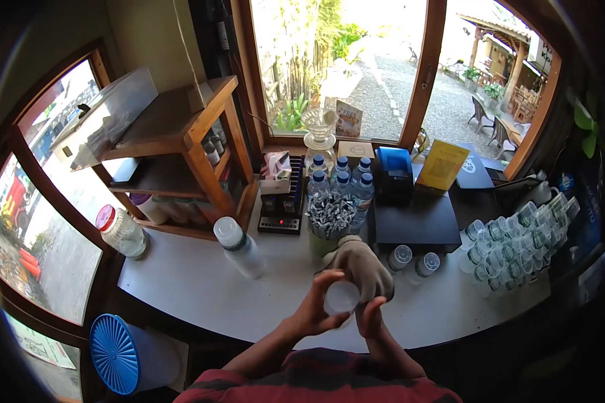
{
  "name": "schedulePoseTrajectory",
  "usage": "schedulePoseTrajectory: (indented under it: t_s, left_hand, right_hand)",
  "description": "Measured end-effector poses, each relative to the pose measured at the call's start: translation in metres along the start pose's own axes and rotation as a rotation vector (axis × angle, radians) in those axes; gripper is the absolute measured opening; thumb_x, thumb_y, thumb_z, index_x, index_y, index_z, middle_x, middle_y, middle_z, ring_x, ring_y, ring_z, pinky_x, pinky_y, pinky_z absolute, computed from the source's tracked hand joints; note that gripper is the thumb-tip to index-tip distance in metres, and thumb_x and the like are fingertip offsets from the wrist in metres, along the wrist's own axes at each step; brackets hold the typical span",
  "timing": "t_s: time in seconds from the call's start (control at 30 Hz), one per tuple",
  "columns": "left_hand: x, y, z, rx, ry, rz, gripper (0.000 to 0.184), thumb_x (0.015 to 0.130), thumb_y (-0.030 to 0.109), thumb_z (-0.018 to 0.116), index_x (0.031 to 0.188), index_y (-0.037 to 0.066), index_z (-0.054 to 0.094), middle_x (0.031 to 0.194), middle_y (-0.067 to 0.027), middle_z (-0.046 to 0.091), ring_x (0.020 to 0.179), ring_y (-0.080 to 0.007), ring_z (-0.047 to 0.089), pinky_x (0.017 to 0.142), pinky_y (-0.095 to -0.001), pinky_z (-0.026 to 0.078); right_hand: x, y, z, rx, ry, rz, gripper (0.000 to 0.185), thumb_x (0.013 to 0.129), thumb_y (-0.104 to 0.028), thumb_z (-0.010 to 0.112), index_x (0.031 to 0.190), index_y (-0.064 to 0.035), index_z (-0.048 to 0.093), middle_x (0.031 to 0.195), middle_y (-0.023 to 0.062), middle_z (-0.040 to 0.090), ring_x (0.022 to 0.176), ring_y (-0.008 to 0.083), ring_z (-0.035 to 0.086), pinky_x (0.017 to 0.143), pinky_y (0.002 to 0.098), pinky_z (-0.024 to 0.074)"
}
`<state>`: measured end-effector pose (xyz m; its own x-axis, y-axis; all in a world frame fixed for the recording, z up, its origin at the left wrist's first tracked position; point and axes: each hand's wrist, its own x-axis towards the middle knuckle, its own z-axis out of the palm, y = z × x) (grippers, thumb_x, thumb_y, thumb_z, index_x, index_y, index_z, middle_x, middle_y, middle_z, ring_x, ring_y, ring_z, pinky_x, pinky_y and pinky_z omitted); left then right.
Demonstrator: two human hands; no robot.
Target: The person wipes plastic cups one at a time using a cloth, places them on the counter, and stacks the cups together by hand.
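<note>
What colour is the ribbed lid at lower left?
The ribbed lid is blue; head view.

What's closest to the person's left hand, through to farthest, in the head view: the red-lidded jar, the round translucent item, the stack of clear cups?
From the left hand:
1. Round translucent item, held in its fingers.
2. Stack of clear cups, on the counter, to the left.
3. Red-lidded jar, farther left.

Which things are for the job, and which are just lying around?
Seems part of the job:
round translucent plastic piece, in the left hand
greyish-beige cloth, at the right hand

Probably just lying about:
red-lidded clear round jar
blue-lidded white round tub
yellow rectangular sign
</note>
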<state>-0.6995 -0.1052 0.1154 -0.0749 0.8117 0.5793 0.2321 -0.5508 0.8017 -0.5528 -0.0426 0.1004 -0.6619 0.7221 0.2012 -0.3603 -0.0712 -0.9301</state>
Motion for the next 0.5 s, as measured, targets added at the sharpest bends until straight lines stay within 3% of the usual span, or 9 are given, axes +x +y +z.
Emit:
schedulePoseTrajectory:
  t_s: [0.03,0.07,0.13,0.17,0.27,0.3,0.37,0.4,0.5]
  left_hand:
    - [-0.002,-0.003,0.01,0.017,-0.034,0.064,0.084,0.077,0.019,0.084,0.139,0.003,0.03,0.131,-0.0188,0.046,0.124,-0.0288,0.05,0.106,-0.0414,0.039]
    - [-0.002,-0.006,0.013,-0.042,0.063,0.074,0.085,0.076,0.023,0.086,0.137,0.004,0.03,0.13,-0.0183,0.048,0.121,-0.0282,0.052,0.105,-0.041,0.04]
    - [0.008,-0.008,0.013,-0.15,0.252,0.098,0.088,0.074,0.031,0.089,0.135,0.005,0.031,0.126,-0.0173,0.051,0.116,-0.0271,0.056,0.102,-0.0404,0.042]
    - [0.022,0.004,0.015,-0.254,0.419,-0.039,0.099,0.071,0.057,0.084,0.133,0.003,0.029,0.12,-0.0184,0.056,0.108,-0.0263,0.058,0.095,-0.0403,0.048]
    - [0.032,0.001,0.022,-0.111,0.212,0.024,0.081,0.079,0.058,0.077,0.128,0.004,0.04,0.118,-0.0181,0.058,0.11,-0.0251,0.055,0.095,-0.038,0.046]
    - [0.032,0.005,0.029,-0.012,0.078,0.087,0.072,0.08,0.053,0.077,0.125,0.006,0.047,0.117,-0.017,0.06,0.112,-0.0249,0.053,0.096,-0.0378,0.044]
    - [0.028,0.011,0.056,-0.178,-0.101,0.058,0.066,0.082,0.049,0.077,0.124,0.007,0.048,0.115,-0.0176,0.064,0.112,-0.0241,0.052,0.095,-0.0384,0.043]
    - [0.028,0.011,0.064,-0.146,-0.172,0.083,0.065,0.083,0.048,0.077,0.125,0.007,0.048,0.115,-0.0183,0.065,0.11,-0.0235,0.053,0.094,-0.0384,0.043]
    - [0.042,0.004,0.071,-0.276,0.11,0.13,0.058,0.088,0.054,0.068,0.116,0.008,0.044,0.111,-0.0248,0.064,0.101,-0.0256,0.058,0.09,-0.0393,0.047]
  right_hand:
    - [0.001,-0.019,-0.009,0.001,-0.131,0.065,0.109,0.084,-0.084,0.015,0.142,0.0059,0.038,0.144,0.014,0.044,0.134,0.0194,0.041,0.111,0.0361,0.0316]
    - [-0.014,-0.006,-0.02,-0.162,-0.128,0.134,0.104,0.089,-0.08,0.019,0.145,0.0067,0.033,0.146,0.0165,0.043,0.137,0.0253,0.04,0.11,0.0384,0.0326]
    - [-0.018,-0.002,-0.006,-0.351,-0.089,-0.175,0.098,0.094,-0.074,0.02,0.147,0.0073,0.03,0.147,0.022,0.041,0.139,0.0328,0.038,0.11,0.0396,0.0314]
    - [-0.035,-0.006,-0.009,-0.438,-0.136,-0.17,0.092,0.097,-0.069,0.024,0.148,0.0081,0.026,0.146,0.0266,0.039,0.141,0.0376,0.034,0.113,0.0393,0.0266]
    - [-0.041,-0.011,-0.023,-0.617,-0.148,-0.249,0.097,0.094,-0.074,0.027,0.15,0.0058,0.024,0.147,0.0237,0.039,0.14,0.0338,0.036,0.114,0.0388,0.0269]
    - [-0.037,-0.018,-0.03,-0.324,-0.107,-0.138,0.101,0.091,-0.077,0.025,0.149,0.0055,0.027,0.146,0.0208,0.04,0.138,0.0299,0.038,0.113,0.0384,0.0286]
    - [-0.031,-0.028,-0.063,0.175,-0.143,0.186,0.109,0.084,-0.084,0.02,0.146,0.0051,0.034,0.143,0.0128,0.045,0.135,0.0203,0.04,0.112,0.0365,0.0317]
    - [-0.034,-0.028,-0.077,0.168,-0.19,0.317,0.108,0.086,-0.082,0.013,0.145,0.0055,0.037,0.141,0.0117,0.047,0.135,0.0223,0.041,0.113,0.036,0.0313]
    - [-0.045,-0.025,-0.079,-0.209,-0.159,0.0,0.107,0.088,-0.08,0.011,0.146,0.0062,0.035,0.145,0.0159,0.044,0.139,0.0242,0.036,0.116,0.0364,0.0251]
